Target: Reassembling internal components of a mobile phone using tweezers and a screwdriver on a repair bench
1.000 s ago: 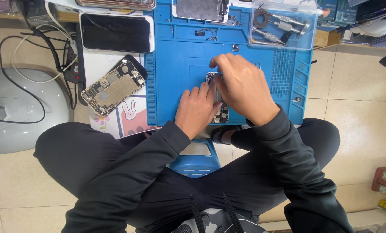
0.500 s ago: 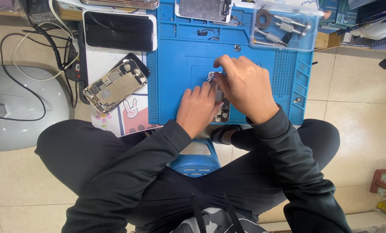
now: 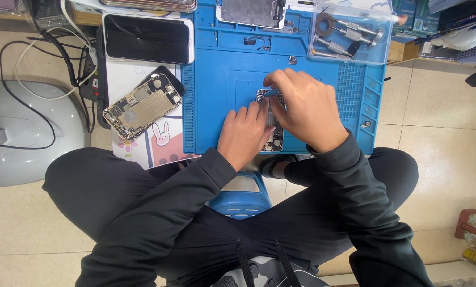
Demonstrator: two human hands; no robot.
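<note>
Hands on the circuit board (image 3: 272,125) lying on the blue mat (image 3: 216,111): your left hand (image 3: 244,134) presses it flat, fingers extended; your right hand (image 3: 305,109) pinches its top end, fingers curled. Opened phone (image 3: 142,105) lies well left, screwdrivers (image 3: 344,37) above.

Both hands cover most of the circuit board (image 3: 274,139) — the screen assembly (image 3: 251,11) is cut off at the top edge.
</note>
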